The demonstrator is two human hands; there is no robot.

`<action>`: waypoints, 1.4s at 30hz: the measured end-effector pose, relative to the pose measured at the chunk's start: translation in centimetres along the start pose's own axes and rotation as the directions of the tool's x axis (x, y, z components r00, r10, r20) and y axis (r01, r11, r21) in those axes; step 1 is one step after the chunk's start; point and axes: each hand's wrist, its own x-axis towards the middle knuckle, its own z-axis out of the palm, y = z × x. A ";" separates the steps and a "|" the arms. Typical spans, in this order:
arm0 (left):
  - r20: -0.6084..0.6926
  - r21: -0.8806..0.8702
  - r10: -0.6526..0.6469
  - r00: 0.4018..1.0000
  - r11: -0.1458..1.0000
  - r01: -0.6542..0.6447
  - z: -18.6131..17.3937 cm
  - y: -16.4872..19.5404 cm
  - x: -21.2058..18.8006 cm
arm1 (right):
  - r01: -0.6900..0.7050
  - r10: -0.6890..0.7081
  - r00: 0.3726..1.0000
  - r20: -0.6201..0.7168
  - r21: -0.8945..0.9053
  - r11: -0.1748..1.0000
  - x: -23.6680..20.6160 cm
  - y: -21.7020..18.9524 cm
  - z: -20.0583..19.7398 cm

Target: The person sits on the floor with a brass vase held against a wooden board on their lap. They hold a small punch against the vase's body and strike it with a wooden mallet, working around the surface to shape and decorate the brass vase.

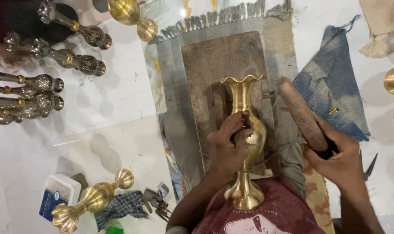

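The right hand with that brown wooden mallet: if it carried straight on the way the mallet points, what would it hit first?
Probably the brass vase lying on the wooden board, near its neck, though depth is unclear. The right hand aims the wooden mallet up-left toward it.

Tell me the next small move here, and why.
Probably bring the mallet down onto the small tool. The left hand holds that tool against the body of the brass vase, which lies on the wooden board. The right hand holds the mallet raised beside the vase, apart from the tool.
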 end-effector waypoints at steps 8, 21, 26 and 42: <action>-0.081 0.229 0.111 0.990 0.969 -0.090 2.1 -0.1 -0.2 | 0.316 0.014 0.909 0.416 -0.712 0.627 7.3 -4.8 -5.2; 0.009 0.183 0.040 0.999 0.982 -0.041 3.7 0.7 0.6 | 0.296 0.007 0.810 0.587 -0.419 0.858 13.6 -5.0 -9.6; 0.051 0.088 0.108 0.993 0.990 -0.112 3.7 0.7 1.1 | 0.202 0.089 0.819 0.567 -0.430 0.880 14.2 -2.8 -10.7; 0.492 0.011 0.060 0.869 0.997 -0.075 2.2 0.9 5.5 | 0.057 0.044 0.894 0.446 -0.210 0.976 9.4 -0.4 -10.1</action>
